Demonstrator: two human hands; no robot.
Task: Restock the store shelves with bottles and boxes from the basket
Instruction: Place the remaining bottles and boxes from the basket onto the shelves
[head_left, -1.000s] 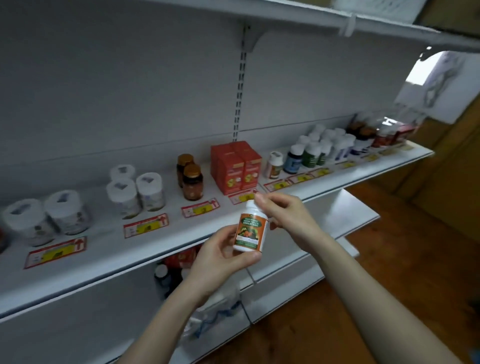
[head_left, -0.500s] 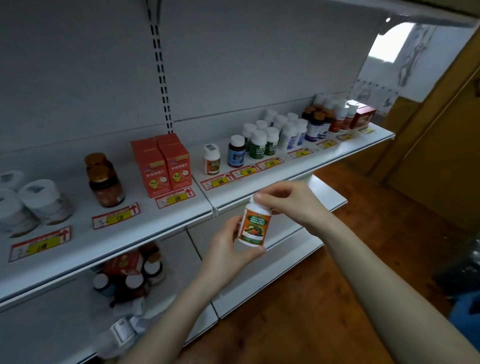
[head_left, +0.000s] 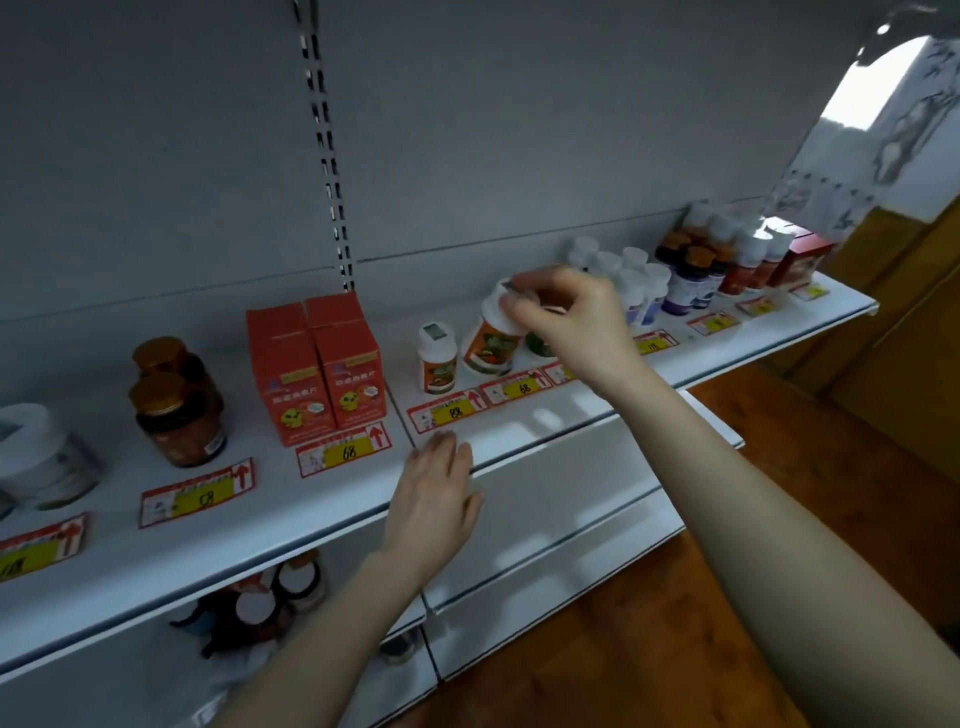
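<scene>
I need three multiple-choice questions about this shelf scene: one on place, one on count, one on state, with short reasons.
1. Where is the orange-label bottle?
A) on the lower shelf
B) over the shelf, beside the small bottle
C) on the floor

2. How many brown jars stand left of the red boxes?
A) two
B) five
C) none

3. What is the left hand doing?
A) gripping a box
B) pinching a price tag
C) open, holding nothing

1 B: the right hand holds it tilted there by its cap.
2 A: two gold lids show.
3 C: its fingers are straight and empty.
</scene>
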